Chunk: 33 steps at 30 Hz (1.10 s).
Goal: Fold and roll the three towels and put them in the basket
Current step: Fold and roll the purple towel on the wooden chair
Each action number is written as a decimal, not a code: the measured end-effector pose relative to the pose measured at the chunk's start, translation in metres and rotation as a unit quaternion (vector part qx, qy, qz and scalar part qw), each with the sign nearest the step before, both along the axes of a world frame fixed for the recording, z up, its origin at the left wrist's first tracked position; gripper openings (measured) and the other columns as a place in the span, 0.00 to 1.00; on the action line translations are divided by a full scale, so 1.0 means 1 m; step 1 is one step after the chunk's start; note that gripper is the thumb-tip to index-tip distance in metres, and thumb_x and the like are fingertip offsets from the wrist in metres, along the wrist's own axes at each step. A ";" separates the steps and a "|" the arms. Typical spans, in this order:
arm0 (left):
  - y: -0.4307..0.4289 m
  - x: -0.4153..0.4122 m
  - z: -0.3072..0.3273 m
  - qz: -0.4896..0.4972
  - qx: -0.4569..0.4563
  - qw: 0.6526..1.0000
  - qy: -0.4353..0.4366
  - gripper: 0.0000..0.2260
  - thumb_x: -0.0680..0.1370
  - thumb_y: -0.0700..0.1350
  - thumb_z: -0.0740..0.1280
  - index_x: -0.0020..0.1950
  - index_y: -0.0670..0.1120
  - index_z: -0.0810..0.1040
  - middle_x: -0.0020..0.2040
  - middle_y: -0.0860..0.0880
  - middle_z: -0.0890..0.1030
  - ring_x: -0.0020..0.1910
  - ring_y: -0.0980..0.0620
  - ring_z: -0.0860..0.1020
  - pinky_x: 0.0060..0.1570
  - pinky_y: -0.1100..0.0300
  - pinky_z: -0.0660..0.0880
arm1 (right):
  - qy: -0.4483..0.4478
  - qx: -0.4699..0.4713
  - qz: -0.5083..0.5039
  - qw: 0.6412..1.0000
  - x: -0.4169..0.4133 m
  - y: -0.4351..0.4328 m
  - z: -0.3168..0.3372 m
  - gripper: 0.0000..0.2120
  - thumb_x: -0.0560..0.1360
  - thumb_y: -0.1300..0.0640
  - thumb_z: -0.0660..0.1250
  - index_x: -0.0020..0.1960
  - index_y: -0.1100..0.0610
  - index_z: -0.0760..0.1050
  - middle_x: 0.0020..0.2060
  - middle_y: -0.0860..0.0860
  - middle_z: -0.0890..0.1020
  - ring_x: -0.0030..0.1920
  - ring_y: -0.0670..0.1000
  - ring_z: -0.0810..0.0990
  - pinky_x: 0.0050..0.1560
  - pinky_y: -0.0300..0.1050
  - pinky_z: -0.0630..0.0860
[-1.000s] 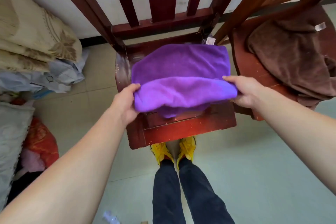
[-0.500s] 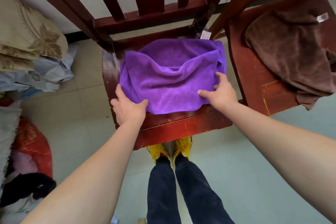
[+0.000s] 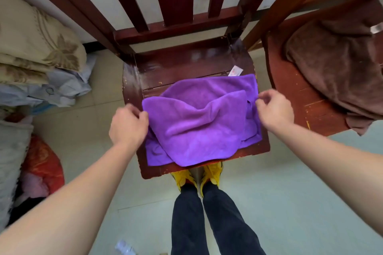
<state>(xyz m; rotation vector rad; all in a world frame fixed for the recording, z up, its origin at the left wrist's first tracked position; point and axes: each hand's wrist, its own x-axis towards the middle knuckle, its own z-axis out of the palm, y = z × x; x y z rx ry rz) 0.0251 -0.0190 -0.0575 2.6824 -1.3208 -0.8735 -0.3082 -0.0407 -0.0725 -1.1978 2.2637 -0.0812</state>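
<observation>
Pale floor tiles spread under two dark red wooden chairs. On the seat (image 3: 186, 68) of the nearer chair lies your purple towel (image 3: 199, 128), folded over itself; its small white label (image 3: 235, 71) pokes out at the far right corner, print too blurred to read. Your left hand (image 3: 128, 126) pinches the towel's left edge, fingers curled closed on the cloth. Your right hand (image 3: 273, 113) pinches the right edge likewise. A brown towel (image 3: 335, 72) lies heaped on the neighbouring chair.

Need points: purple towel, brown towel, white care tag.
purple microfibre towel (image 3: 199, 128), head view, middle of top fold
brown plush towel (image 3: 339, 68), head view, centre of heap
white care tag (image 3: 235, 71), head view, tag middle
</observation>
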 end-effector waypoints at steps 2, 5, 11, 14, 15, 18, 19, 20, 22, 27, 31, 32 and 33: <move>-0.031 -0.002 -0.010 -0.037 -0.034 0.998 0.026 0.09 0.73 0.46 0.66 0.52 0.46 0.80 0.51 0.40 0.81 0.53 0.38 0.78 0.52 0.51 0.74 | -0.029 0.017 -0.011 0.999 0.000 -0.029 -0.006 0.16 0.72 0.48 0.69 0.58 0.52 0.76 0.53 0.52 0.82 0.55 0.58 0.79 0.53 0.49 0.73; -0.066 -0.018 -0.025 -0.130 -0.013 0.990 0.061 0.15 0.73 0.48 0.70 0.59 0.47 0.78 0.55 0.42 0.81 0.56 0.40 0.78 0.54 0.52 0.73 | -0.059 0.080 -0.028 0.995 0.012 -0.054 -0.017 0.18 0.66 0.46 0.76 0.51 0.52 0.75 0.46 0.50 0.78 0.48 0.54 0.76 0.46 0.44 0.70; -0.071 -0.035 -0.033 -0.252 0.081 0.962 0.071 0.12 0.66 0.45 0.73 0.32 0.49 0.70 0.39 0.46 0.77 0.43 0.41 0.77 0.39 0.58 0.67 | -0.103 -0.059 -0.017 0.993 0.018 -0.046 -0.021 0.08 0.69 0.52 0.73 0.40 0.55 0.76 0.32 0.45 0.77 0.38 0.52 0.76 0.38 0.43 0.68; -0.066 -0.032 -0.022 -0.262 0.026 0.957 0.122 0.16 0.63 0.41 0.73 0.28 0.47 0.64 0.32 0.49 0.71 0.34 0.46 0.70 0.32 0.59 0.62 | -0.107 -0.121 0.011 0.987 0.010 -0.040 -0.013 0.06 0.71 0.53 0.71 0.44 0.53 0.76 0.38 0.47 0.79 0.42 0.51 0.76 0.43 0.43 0.68; -0.066 -0.031 -0.018 -0.239 0.016 0.958 0.158 0.17 0.63 0.40 0.72 0.28 0.47 0.63 0.30 0.51 0.69 0.31 0.49 0.68 0.29 0.60 0.61 | -0.110 -0.126 0.010 0.986 0.007 -0.040 -0.013 0.06 0.71 0.53 0.71 0.45 0.53 0.75 0.38 0.48 0.79 0.42 0.52 0.76 0.43 0.43 0.69; -0.069 -0.026 -0.009 -0.170 0.025 0.955 0.242 0.16 0.64 0.38 0.72 0.28 0.48 0.64 0.24 0.52 0.66 0.22 0.58 0.62 0.20 0.67 0.59 | -0.117 -0.119 0.000 0.986 0.004 -0.043 -0.013 0.06 0.71 0.54 0.71 0.44 0.51 0.74 0.38 0.47 0.78 0.43 0.53 0.78 0.44 0.45 0.71; -0.071 -0.023 -0.007 -0.158 0.031 0.952 0.259 0.16 0.65 0.37 0.72 0.29 0.48 0.65 0.25 0.51 0.67 0.22 0.58 0.61 0.21 0.66 0.59 | -0.121 -0.114 -0.008 0.986 0.004 -0.046 -0.014 0.06 0.71 0.53 0.71 0.44 0.51 0.74 0.39 0.48 0.79 0.44 0.53 0.79 0.45 0.46 0.73; -0.074 -0.020 -0.005 -0.146 0.035 0.952 0.268 0.15 0.66 0.36 0.72 0.31 0.49 0.67 0.27 0.51 0.69 0.23 0.57 0.63 0.22 0.65 0.61 | -0.127 -0.107 -0.018 0.986 0.004 -0.050 -0.014 0.06 0.71 0.53 0.71 0.45 0.50 0.75 0.40 0.48 0.80 0.45 0.54 0.80 0.47 0.48 0.76; -0.081 -0.008 -0.004 -0.127 0.025 0.959 0.251 0.13 0.67 0.36 0.73 0.37 0.49 0.71 0.32 0.49 0.73 0.28 0.53 0.68 0.27 0.62 0.65 | -0.131 -0.089 -0.026 0.987 0.002 -0.057 -0.017 0.07 0.70 0.53 0.72 0.47 0.50 0.77 0.43 0.50 0.82 0.48 0.56 0.81 0.52 0.53 0.78; -0.098 0.019 -0.005 -0.036 -0.101 0.994 0.015 0.13 0.68 0.41 0.70 0.51 0.48 0.76 0.47 0.43 0.80 0.48 0.42 0.78 0.46 0.54 0.73 | -0.065 -0.078 -0.039 0.994 0.006 -0.073 -0.026 0.15 0.71 0.48 0.70 0.54 0.52 0.75 0.50 0.52 0.82 0.52 0.57 0.80 0.53 0.48 0.75; -0.075 0.008 -0.007 -0.003 -0.080 0.996 0.027 0.05 0.70 0.45 0.70 0.44 0.49 0.78 0.48 0.43 0.83 0.50 0.41 0.80 0.50 0.53 0.75 | -0.013 -0.112 -0.042 0.993 0.015 -0.059 -0.014 0.16 0.72 0.45 0.69 0.57 0.48 0.71 0.53 0.50 0.79 0.54 0.54 0.78 0.49 0.46 0.71; -0.063 0.000 -0.008 -0.009 -0.052 0.998 0.038 0.04 0.70 0.48 0.71 0.40 0.49 0.78 0.46 0.42 0.83 0.49 0.41 0.80 0.49 0.53 0.76 | -0.008 -0.118 -0.034 0.992 0.016 -0.051 -0.010 0.13 0.72 0.45 0.68 0.53 0.47 0.72 0.50 0.49 0.79 0.53 0.54 0.78 0.48 0.45 0.70; -0.048 -0.007 -0.012 -0.012 -0.011 0.999 0.048 0.09 0.70 0.52 0.71 0.37 0.47 0.78 0.44 0.41 0.84 0.48 0.41 0.81 0.49 0.53 0.77 | -0.018 -0.103 -0.036 0.994 0.016 -0.039 -0.009 0.11 0.71 0.44 0.68 0.49 0.47 0.72 0.47 0.48 0.79 0.51 0.54 0.79 0.47 0.44 0.70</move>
